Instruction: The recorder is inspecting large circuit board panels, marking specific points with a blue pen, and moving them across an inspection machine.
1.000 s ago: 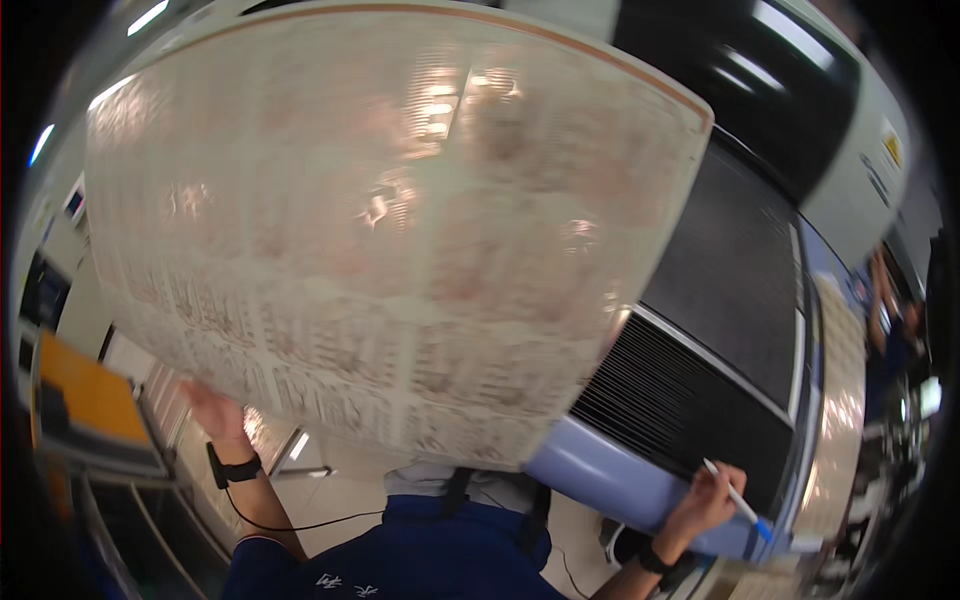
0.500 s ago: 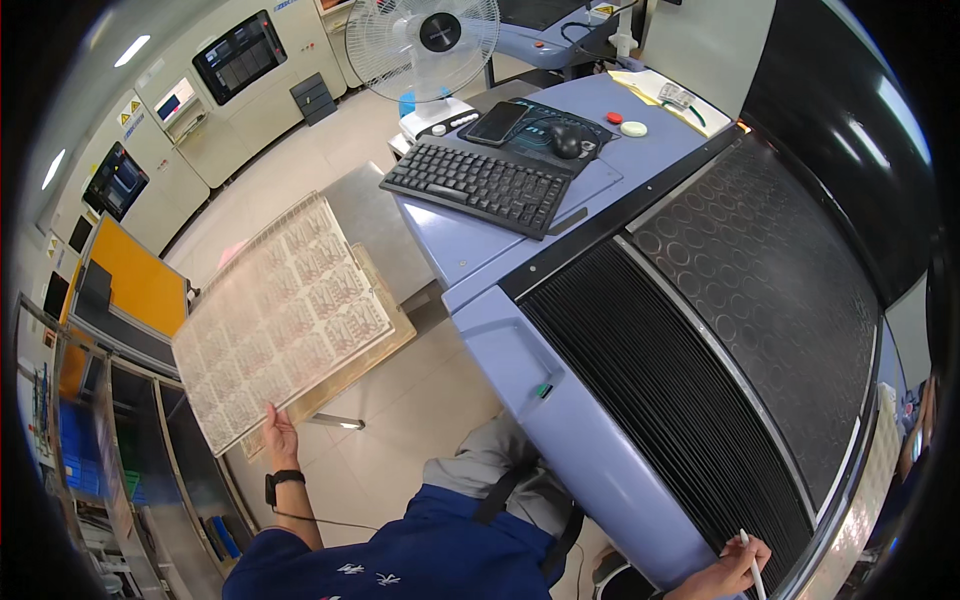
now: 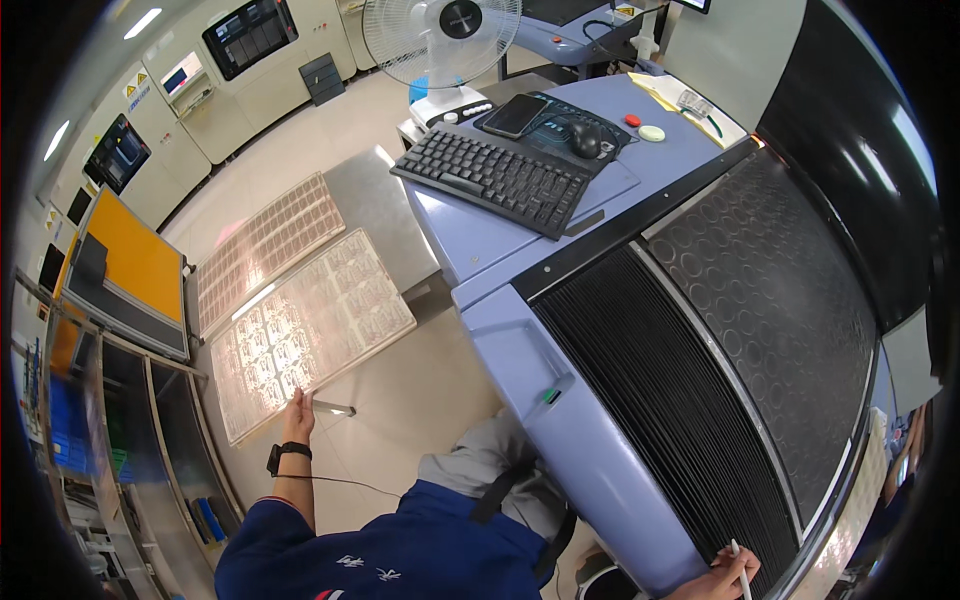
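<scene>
The left hand (image 3: 296, 413) grips the near edge of a large translucent patterned sheet (image 3: 310, 330), fingers closed on its border; a dark band sits on the wrist. The sheet is held out low to the person's left, tilted, above the pale floor. Just beyond it a second sheet of the same kind (image 3: 262, 248) lies on a grey metal table (image 3: 385, 205); whether the two sheets touch cannot be told.

The right hand (image 3: 722, 580) is largely cut off at the lower edge of the view. It is closed around a thin white pen (image 3: 737, 560), held upright, beside the blue machine's (image 3: 530, 370) lower corner.

The machine carries a black ribbed panel (image 3: 660, 380) and a black mat of circles (image 3: 780, 290). Further back, its desk holds a black keyboard (image 3: 495, 178), a phone (image 3: 515, 115) and a mouse (image 3: 586, 140). A white fan (image 3: 440, 35) stands behind.

At far left, racks (image 3: 150, 430) hold blue items too blurred to identify. An orange-topped tray (image 3: 125, 260) sits above them.
</scene>
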`<control>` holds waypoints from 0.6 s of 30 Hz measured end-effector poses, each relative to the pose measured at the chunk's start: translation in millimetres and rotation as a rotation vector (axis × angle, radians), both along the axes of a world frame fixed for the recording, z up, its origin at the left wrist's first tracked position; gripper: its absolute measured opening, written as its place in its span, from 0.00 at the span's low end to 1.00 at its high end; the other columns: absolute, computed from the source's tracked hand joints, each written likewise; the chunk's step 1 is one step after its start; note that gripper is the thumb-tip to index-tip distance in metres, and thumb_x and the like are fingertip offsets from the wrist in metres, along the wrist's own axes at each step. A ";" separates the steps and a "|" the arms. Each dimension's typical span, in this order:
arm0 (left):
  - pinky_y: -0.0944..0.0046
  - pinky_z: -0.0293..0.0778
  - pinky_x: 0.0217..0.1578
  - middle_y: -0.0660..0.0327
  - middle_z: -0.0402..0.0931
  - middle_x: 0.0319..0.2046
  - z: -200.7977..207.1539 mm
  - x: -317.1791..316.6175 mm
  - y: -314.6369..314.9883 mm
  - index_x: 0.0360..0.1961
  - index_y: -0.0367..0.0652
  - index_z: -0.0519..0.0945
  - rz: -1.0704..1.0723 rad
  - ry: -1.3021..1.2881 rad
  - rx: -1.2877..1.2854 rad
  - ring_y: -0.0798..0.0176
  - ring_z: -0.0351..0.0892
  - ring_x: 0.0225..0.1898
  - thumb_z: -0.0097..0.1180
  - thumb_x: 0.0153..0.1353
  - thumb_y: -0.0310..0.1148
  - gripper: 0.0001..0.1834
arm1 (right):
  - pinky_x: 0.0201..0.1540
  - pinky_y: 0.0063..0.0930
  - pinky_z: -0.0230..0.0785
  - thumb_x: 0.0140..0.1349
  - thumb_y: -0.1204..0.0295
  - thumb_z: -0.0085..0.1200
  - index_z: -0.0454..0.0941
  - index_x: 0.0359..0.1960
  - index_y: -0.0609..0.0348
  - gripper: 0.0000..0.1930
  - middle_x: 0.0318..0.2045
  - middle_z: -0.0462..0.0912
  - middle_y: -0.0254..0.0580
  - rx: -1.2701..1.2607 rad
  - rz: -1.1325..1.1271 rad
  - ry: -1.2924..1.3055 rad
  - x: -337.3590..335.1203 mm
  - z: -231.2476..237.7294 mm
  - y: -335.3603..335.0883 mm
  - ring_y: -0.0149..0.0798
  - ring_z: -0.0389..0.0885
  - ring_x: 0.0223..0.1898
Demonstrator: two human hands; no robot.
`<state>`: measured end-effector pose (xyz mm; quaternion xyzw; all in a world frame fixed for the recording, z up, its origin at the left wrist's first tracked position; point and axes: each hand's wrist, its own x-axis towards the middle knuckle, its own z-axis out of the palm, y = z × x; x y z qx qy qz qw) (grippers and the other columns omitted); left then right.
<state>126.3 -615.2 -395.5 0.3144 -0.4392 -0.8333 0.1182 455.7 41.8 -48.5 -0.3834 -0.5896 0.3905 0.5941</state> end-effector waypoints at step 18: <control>0.52 0.75 0.46 0.42 0.78 0.45 145.7 -60.1 206.2 0.52 0.38 0.75 -0.768 0.421 -1.654 0.50 0.79 0.48 0.70 0.50 0.35 0.28 | 0.29 0.23 0.66 0.66 0.70 0.53 0.74 0.32 0.63 0.08 0.24 0.78 0.45 -0.018 -0.030 -0.040 3.7 -9.5 1.2 0.33 0.75 0.25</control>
